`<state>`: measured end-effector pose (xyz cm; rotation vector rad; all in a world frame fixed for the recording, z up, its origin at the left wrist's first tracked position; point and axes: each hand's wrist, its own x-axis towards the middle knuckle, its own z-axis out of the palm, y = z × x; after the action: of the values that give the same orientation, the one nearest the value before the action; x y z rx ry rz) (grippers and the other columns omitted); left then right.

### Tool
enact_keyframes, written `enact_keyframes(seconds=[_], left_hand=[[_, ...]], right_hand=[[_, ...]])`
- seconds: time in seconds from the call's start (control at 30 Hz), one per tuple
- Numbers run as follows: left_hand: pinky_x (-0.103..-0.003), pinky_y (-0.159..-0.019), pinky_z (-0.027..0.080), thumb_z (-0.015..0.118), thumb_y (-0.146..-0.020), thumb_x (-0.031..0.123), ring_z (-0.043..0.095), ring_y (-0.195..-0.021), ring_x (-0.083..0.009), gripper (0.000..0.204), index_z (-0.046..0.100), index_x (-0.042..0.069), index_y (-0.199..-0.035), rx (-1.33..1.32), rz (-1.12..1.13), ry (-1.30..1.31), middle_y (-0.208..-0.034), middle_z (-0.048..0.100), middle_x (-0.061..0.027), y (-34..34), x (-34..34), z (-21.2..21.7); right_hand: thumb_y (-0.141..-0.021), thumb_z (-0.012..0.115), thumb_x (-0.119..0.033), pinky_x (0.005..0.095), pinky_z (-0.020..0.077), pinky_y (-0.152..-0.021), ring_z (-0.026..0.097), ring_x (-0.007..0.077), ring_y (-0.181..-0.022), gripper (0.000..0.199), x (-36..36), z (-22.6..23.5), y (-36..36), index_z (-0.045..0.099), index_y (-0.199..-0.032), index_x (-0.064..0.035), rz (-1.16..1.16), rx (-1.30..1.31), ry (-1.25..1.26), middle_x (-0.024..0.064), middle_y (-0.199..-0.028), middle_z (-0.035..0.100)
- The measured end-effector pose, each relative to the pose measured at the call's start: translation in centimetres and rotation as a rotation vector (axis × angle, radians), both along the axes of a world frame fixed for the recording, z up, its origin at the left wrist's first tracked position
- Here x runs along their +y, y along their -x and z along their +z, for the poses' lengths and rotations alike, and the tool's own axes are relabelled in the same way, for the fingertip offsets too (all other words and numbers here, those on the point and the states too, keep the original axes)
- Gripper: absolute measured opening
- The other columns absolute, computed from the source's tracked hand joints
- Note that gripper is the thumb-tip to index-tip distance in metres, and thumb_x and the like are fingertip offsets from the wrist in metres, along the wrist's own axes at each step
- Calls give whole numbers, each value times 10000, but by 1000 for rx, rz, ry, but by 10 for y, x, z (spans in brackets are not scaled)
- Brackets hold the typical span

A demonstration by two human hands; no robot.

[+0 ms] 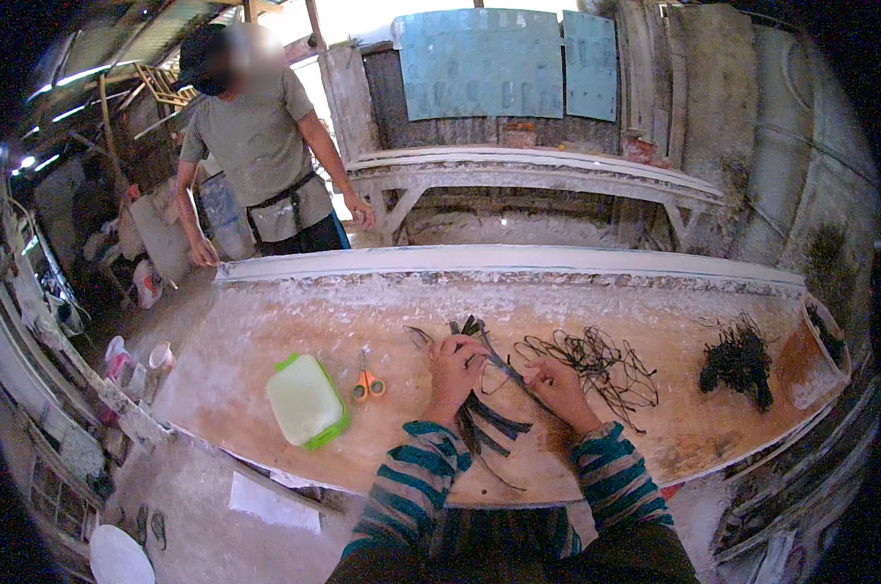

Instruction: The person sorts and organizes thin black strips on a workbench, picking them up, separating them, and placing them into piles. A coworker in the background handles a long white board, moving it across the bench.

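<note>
My left hand (457,367) is closed around a bundle of dark flat strips (487,420) that stick out above and below my fist. My right hand (555,383) pinches one thin dark strip (506,370) that runs across to the bundle. Both hands rest over a dusty wooden workbench (265,326). A loose tangle of thin dark strands (601,362) lies just right of my right hand.
Orange-handled scissors (367,383) and a pale green lidded container (307,400) lie left of my hands. A heap of dark fibre (740,360) and a pot (818,352) sit far right. Another person (257,146) stands beyond the bench's far left corner.
</note>
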<state>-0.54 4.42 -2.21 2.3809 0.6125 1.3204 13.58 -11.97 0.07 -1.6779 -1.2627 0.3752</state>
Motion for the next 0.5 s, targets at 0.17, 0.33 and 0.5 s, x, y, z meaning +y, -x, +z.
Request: enact_keyframes(seconds=[0.17, 0.33, 0.5], left_hand=[[-409, -891, 246, 678, -687, 155, 476, -953, -201, 100, 670, 195, -779, -70, 159, -9, -907, 565, 26, 8, 1, 9], [-402, -897, 236, 677, -703, 174, 478, -948, -191, 85, 670, 187, -787, -89, 231, 13, -892, 570, 22, 12, 3, 13], [-396, -904, 232, 675, -708, 179, 478, -943, -191, 91, 666, 180, -799, -90, 250, 65, -898, 570, 18, 15, 11, 8]], right_hand=[[-673, 692, -24, 291, 472, -636, 577, 131, -718, 369, -1, -1, 0, 576, -1021, -49, 75, 256, -25, 57, -768, 615], [-686, 697, -43, 286, 464, -673, 566, 137, -773, 383, -2, -19, 2, 553, -1041, -52, 219, 426, 32, 65, -853, 596], [-742, 664, -39, 225, 428, -666, 549, 102, -739, 319, -5, 0, 14, 546, -1037, -68, 206, 368, 78, 18, -781, 595]])
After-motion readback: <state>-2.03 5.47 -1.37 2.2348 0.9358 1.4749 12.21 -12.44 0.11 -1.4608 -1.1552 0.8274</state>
